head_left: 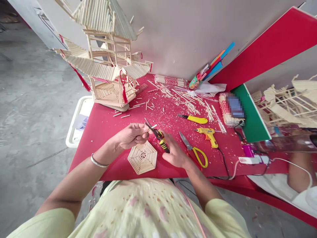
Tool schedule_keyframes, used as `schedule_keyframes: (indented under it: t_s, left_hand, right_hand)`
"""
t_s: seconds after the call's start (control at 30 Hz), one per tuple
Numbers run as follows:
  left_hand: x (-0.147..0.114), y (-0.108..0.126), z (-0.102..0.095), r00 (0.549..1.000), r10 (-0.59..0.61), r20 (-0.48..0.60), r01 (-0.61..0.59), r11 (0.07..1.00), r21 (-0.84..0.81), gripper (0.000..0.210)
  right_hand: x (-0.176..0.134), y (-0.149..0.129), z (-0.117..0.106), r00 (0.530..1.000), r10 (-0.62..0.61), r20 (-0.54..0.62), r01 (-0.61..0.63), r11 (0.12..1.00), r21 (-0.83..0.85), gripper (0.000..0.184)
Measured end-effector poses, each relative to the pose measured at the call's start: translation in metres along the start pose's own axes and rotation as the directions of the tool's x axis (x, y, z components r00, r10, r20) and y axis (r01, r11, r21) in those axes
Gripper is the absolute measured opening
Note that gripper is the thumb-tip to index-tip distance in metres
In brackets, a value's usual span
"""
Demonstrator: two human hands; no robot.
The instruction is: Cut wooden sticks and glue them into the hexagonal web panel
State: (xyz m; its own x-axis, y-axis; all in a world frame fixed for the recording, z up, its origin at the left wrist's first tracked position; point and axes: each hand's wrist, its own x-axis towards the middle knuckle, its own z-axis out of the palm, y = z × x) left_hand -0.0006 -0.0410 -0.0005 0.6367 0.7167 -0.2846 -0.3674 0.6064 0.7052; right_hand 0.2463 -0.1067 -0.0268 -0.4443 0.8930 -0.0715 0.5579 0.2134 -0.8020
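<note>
My left hand (135, 135) pinches a thin wooden stick (153, 127) just above the table. Around the handles of a cutting tool with dark blades and black-and-yellow grips (162, 141), my right hand (174, 150) is closed. The blades meet the stick close to my left fingertips; whether they have cut into it I cannot tell. Below my hands lies a flat hexagon of sticks (143, 158). Yellow-handled scissors (194, 148) rest right of my right hand, with a yellow glue gun (208, 136) and a yellow utility knife (196, 119) beyond.
A stick pagoda (109, 69) with red tassels stands at the back left. Loose sticks and cuttings (183, 99) litter the red table (116, 132). A pen cup (194, 82) stands by the wall. Cables, a power strip (252, 160) and another person's arm (299, 170) are at right.
</note>
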Motion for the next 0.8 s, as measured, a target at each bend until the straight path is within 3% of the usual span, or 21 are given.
schedule_keyframes:
  t_s: [0.13,0.23,0.3,0.37,0.43,0.5,0.57,0.63,0.67,0.73,0.8]
  left_hand:
    - [0.001,0.001,-0.003,0.989,0.101,-0.112,-0.088,0.99,0.108,0.03]
    - [0.003,-0.004,-0.009,0.963,0.2,-0.178,-0.151,0.955,0.256,0.035]
    - [0.006,-0.008,-0.013,0.938,0.288,-0.194,-0.207,0.912,0.353,0.037]
    - [0.01,-0.012,-0.018,0.914,0.369,-0.167,-0.277,0.87,0.407,0.037]
    - [0.015,-0.014,-0.023,0.898,0.417,-0.142,-0.33,0.85,0.41,0.037]
    - [0.021,-0.015,-0.027,0.88,0.442,-0.176,-0.339,0.842,0.419,0.038]
    - [0.026,-0.016,-0.032,0.856,0.456,-0.245,-0.316,0.835,0.451,0.038]
    - [0.029,-0.017,-0.034,0.832,0.473,-0.29,-0.308,0.829,0.467,0.037]
    - [0.03,-0.018,-0.035,0.826,0.479,-0.296,-0.316,0.829,0.461,0.036]
    - [0.03,-0.019,-0.035,0.829,0.476,-0.295,-0.334,0.844,0.42,0.035]
    - [0.029,-0.021,-0.035,0.843,0.446,-0.3,-0.332,0.871,0.361,0.037]
  right_hand:
    - [0.0,-0.007,-0.005,0.998,0.039,-0.042,-0.04,0.999,-0.015,0.082]
    - [0.001,-0.015,-0.009,0.995,0.095,-0.035,-0.093,0.994,0.048,0.06]
    - [0.0,-0.019,-0.009,0.984,0.176,0.035,-0.179,0.969,0.168,0.041]
    - [-0.001,-0.02,-0.009,0.96,0.222,0.17,-0.271,0.89,0.365,0.031]
    - [-0.001,-0.019,-0.009,0.936,0.171,0.306,-0.321,0.768,0.554,0.037]
    - [0.003,-0.017,-0.012,0.931,0.125,0.343,-0.326,0.707,0.628,0.048]
    - [0.014,-0.015,-0.018,0.939,0.22,0.263,-0.329,0.796,0.508,0.051]
    - [0.03,-0.013,-0.022,0.923,0.378,0.067,-0.384,0.908,0.168,0.049]
    - [0.04,-0.012,-0.024,0.904,0.425,-0.041,-0.426,0.904,-0.033,0.05]
    - [0.057,-0.011,-0.023,0.872,0.446,-0.202,-0.489,0.803,-0.341,0.059]
    - [0.069,-0.012,-0.021,0.866,0.409,-0.288,-0.5,0.715,-0.489,0.071]
